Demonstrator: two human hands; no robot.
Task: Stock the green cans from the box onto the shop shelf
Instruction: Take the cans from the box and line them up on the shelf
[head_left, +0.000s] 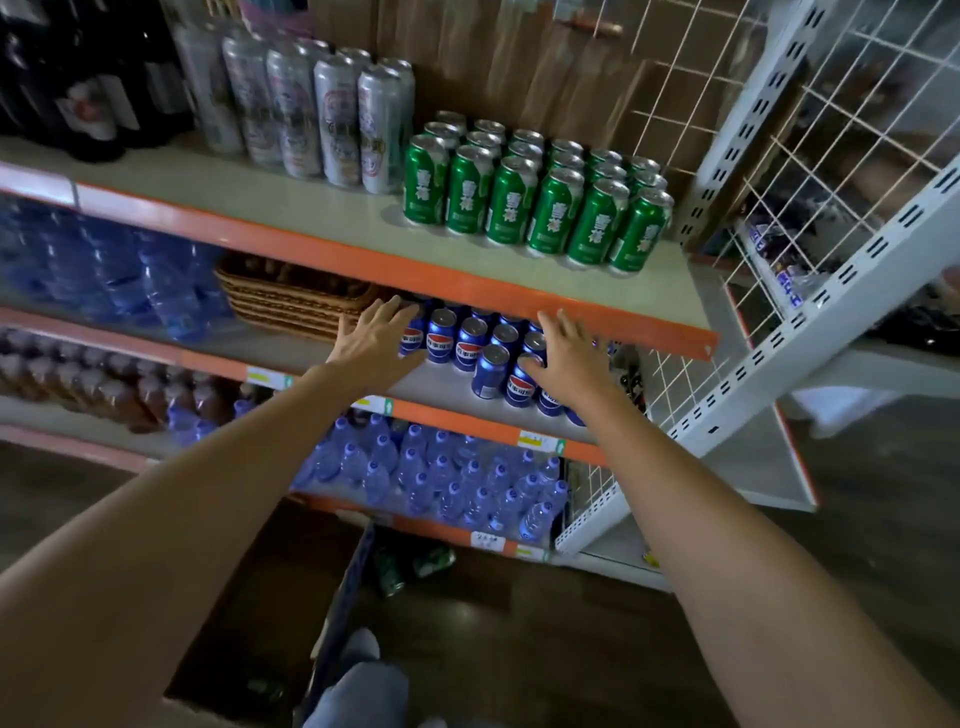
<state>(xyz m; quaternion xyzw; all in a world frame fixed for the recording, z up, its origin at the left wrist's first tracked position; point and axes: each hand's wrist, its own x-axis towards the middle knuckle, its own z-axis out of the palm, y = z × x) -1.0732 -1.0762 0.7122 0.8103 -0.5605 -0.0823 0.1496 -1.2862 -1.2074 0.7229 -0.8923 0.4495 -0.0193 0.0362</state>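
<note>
Head view: both hands are hovering just under the shelf's (306, 215) orange front edge, the left hand (376, 343) and right hand (566, 358) each spreading empty fingers wide before blue cans (470, 345). Green cans (535, 200) are standing upright in tight rows at the shelf's right end, leaving a bare strip in front.
</note>
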